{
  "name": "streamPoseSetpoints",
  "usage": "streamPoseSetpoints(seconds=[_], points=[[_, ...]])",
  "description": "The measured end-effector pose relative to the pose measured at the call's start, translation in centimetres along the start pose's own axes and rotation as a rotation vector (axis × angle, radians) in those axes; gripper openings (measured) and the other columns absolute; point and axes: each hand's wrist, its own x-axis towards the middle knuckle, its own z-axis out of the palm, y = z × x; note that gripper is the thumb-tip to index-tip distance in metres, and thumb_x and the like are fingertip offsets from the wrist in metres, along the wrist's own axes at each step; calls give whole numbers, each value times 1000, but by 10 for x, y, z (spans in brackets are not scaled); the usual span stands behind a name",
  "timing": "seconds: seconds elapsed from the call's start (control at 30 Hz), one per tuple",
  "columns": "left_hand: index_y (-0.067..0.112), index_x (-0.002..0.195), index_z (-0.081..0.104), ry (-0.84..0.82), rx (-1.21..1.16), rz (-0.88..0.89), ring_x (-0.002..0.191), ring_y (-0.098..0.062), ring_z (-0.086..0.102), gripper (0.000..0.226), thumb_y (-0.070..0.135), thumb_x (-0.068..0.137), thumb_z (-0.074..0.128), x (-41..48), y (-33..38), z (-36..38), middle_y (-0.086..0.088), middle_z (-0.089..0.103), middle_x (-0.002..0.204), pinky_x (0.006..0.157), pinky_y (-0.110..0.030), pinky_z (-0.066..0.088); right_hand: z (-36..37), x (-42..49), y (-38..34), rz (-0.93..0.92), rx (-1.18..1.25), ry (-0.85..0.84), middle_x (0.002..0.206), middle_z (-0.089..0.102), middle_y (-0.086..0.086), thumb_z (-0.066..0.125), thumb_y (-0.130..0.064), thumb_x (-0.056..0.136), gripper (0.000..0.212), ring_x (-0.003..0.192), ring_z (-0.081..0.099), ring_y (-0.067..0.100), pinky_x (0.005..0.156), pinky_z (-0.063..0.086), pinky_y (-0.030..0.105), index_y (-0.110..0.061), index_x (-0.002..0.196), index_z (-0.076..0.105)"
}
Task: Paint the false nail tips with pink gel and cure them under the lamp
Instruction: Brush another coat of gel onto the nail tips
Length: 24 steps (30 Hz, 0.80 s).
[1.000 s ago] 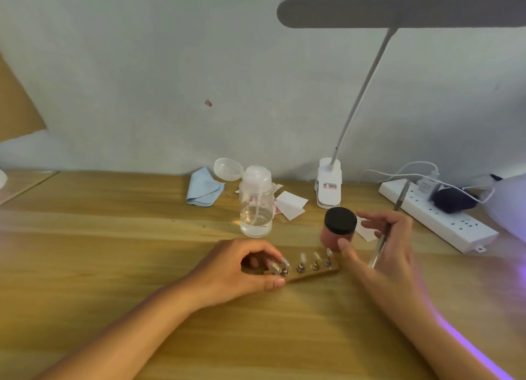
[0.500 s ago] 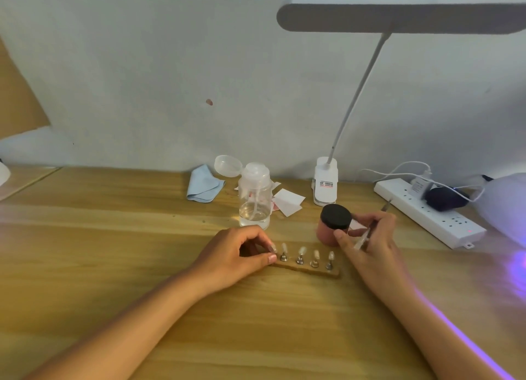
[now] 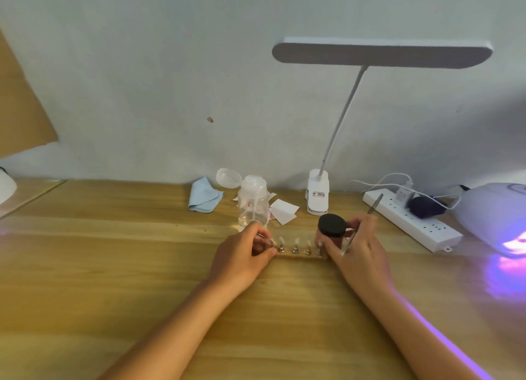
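Two hands at one strip (image 3: 300, 256) of tips (image 3: 296, 241) on the tabletop (image 3: 113, 265).
Four tips stand clear; a fifth seems hidden under the left hand (image 3: 244, 256), whose fingers pinch the strip's left end. The fingers of the right hand (image 3: 363, 250) curl round one thin tool (image 3: 373, 206), beside one black-lidded jar (image 3: 331, 226) of pink gel. One bottle (image 3: 252, 206) holds a little clear liquid.

Wooden nail stand (image 3: 301, 256) lies on the desk (image 3: 113, 265) with clear nail tips (image 3: 296, 241) upright in a row. Left hand (image 3: 242, 256) pinches the stand's left end. Right hand (image 3: 363, 254), at the stand's right end, grips a brush (image 3: 373, 206), with thumb and fingers on either side of the pink gel jar (image 3: 331, 226), which is black-lidded and just behind the stand. Pump bottle (image 3: 253, 204) sits behind the stand's left end. Curing lamp (image 3: 493, 213) glows purple, well right of the stand.
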Motion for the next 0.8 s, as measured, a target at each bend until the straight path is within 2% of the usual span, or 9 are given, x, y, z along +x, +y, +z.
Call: streamPoseSetpoints(seconds=[0.13, 0.27, 0.33, 0.4, 0.47, 0.53, 0.63, 0.7, 0.8], points=[[30, 113, 55, 101, 83, 103, 86, 4, 64, 32, 32, 87, 72, -3, 2, 7, 19, 67, 101, 77, -21, 49, -3, -4, -5, -30, -2, 152, 96, 54, -4, 81, -37, 75, 57, 87, 57, 20, 69, 50, 40, -21, 108, 37], [27, 121, 50, 129, 141, 199, 94, -4, 64, 37, 35, 90, 68, -8, -1, 7, 14, 64, 115, 78, -28, 51, -12, -9, -8, 13, 150, 226, 91, 55, -6, 83, -31, 74, 58, 83, 57, 16, 71, 50, 39, -23, 107, 36], [23, 122, 53, 217, 224, 280, 100, -9, 62, 42, 40, 87, 69, -12, 3, 3, 10, 62, 119, 75, -23, 49, -17, -14, -12, 2, 202, 217, 92, 57, -6, 83, -30, 73, 57, 86, 59, 16, 70, 48, 35, -22, 108, 37], [18, 118, 58, 291, 260, 407, 97, -10, 59, 49, 47, 80, 70, -18, 15, 0, 6, 61, 113, 73, -17, 45, -20, -24, -19, -53, 230, 186, 99, 58, -3, 82, -30, 73, 58, 91, 60, 11, 73, 49, 30, -24, 109, 37], [21, 120, 56, 244, 182, 482, 93, -4, 55, 56, 55, 76, 67, -27, 30, 1, 10, 60, 111, 76, -12, 42, -22, -38, -26, -130, 253, 139, 102, 58, -8, 83, -30, 70, 61, 93, 60, 3, 77, 48, 21, -23, 111, 38], [28, 128, 47, 125, 47, 451, 100, 3, 52, 62, 59, 76, 63, -36, 41, 9, 16, 58, 118, 83, -10, 41, -20, -51, -30, -203, 236, 73, 105, 57, -14, 86, -24, 68, 66, 97, 60, -1, 82, 47, 15, -21, 114, 38], [30, 134, 41, 34, -82, 410, 112, 2, 50, 62, 47, 82, 69, -41, 45, 20, 16, 56, 125, 95, -20, 46, -20, -62, -30, -290, 176, 13, 112, 53, -18, 86, -17, 68, 71, 104, 58, -4, 86, 46, 11, -20, 119, 37], [27, 133, 43, 51, -58, 444, 110, 0, 51, 59, 45, 82, 67, -40, 45, 18, 13, 56, 123, 93, -19, 46, -23, -63, -29, -318, 173, -4, 114, 55, -18, 82, -24, 71, 69, 106, 58, -3, 85, 48, 15, -22, 123, 37], [18, 131, 47, 102, 100, 523, 105, -9, 52, 58, 40, 80, 63, -37, 41, 18, 6, 56, 119, 88, -23, 46, -25, -61, -29, -307, 125, 0, 110, 57, -14, 73, -47, 71, 68, 104, 59, 4, 82, 46, 21, -29, 125, 37]])
